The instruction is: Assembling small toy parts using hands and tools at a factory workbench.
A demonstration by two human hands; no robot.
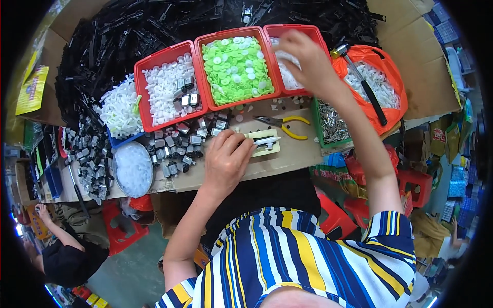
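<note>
Worktop [300, 160]: loose stock is crowded across it, so much is judged to be left.
Heap of black parts [113, 51]: piled behind the trays, apparently not yet fitted with anything.
Right red tray [277, 29]: pale discs are held in it, beneath the right hand.
Right hand [307, 59]: raised over this tray, fingers bent and thumb somewhat apart; whether a disc is pinched cannot be told.
Left hand [225, 158]: fingers curled together against the holder's left end; whether it is pinched is hidden.
Cream holder [265, 152]: laid on the worktop just right of the left hand, touched by its fingers, and well apart from the right hand.
Black part [262, 139]: already set in the holder; the unit is judged partway done.
White piece [271, 141]: seen at the black part; whether it is fully seated cannot be told.
</note>
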